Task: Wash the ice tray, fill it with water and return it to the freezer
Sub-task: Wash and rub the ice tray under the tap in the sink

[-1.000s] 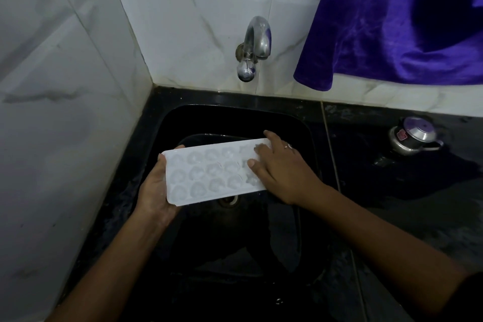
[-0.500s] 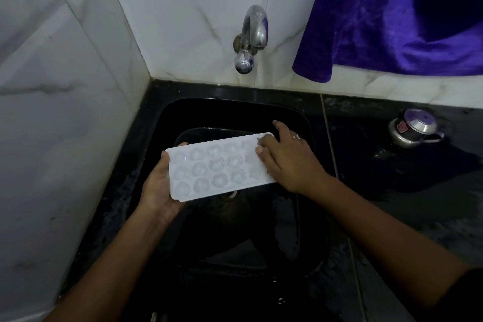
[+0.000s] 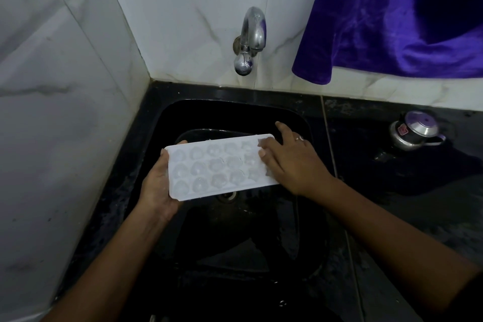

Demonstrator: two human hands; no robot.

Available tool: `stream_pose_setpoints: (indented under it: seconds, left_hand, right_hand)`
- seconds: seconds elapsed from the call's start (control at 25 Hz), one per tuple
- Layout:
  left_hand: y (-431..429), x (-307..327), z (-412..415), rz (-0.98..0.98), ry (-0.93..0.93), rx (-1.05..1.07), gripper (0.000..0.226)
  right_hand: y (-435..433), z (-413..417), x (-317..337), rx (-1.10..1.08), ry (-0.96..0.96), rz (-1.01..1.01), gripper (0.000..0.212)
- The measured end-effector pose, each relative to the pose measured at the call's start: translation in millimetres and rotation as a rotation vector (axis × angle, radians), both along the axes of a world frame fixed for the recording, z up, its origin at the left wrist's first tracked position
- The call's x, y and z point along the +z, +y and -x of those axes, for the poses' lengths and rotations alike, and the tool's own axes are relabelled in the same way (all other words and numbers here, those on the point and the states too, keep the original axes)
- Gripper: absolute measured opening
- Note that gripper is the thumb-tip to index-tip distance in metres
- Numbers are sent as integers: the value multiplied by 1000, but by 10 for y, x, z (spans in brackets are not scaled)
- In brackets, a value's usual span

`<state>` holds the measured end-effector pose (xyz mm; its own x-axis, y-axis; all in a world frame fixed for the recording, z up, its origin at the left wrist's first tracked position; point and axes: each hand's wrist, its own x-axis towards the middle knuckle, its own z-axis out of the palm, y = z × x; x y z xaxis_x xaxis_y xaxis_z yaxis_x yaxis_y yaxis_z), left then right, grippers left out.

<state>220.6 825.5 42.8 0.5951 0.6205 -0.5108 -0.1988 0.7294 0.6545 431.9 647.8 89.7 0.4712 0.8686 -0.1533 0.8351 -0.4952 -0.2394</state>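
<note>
— Where do we have the ice tray (image 3: 217, 167)?
— Over the sink (image 3: 235, 115), tap (image 3: 251, 39) at twelve o'clock. Our left hand (image 3: 156, 188) grips its nine o'clock end, fingers hidden beneath; our right hand (image 3: 290, 162) lies flat at three.
— Around us?
— Purple cloth (image 3: 392, 21) at one, steel pot (image 3: 415, 131) on the table (image 3: 392, 178); we can't make out what the cells hold.

One ice tray (image 3: 209, 170); two hands, left hand (image 3: 156, 191) and right hand (image 3: 292, 162); one sink (image 3: 235, 243); one tap (image 3: 251, 34) at twelve o'clock; one purple cloth (image 3: 379, 21) at one o'clock; one steel vessel (image 3: 415, 131) at three o'clock.
</note>
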Motion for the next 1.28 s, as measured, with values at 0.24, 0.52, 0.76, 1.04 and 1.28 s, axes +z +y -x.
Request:
stream_pose_setpoints:
  seconds: [0.24,0.52,0.76,1.04,1.28]
  left_hand:
    - [-9,5,-9,13,-10,5,44]
    - [11,36,-15,11,-3,-9,43]
    - [33,20,0,14,-3,-8,43]
    - [40,47,2,20,-9,-27,44]
    - [22,64,-20,22,-12,-38,45]
  right_hand:
    - [-1,21,-48,29,4,13,53]
    - [9,14,-64,33,-2,13,52]
    - [21,34,-78,41,-1,13,54]
    - [13,53,-56,35,-8,13,54]
    - [36,40,-13,9,-16,6,55]
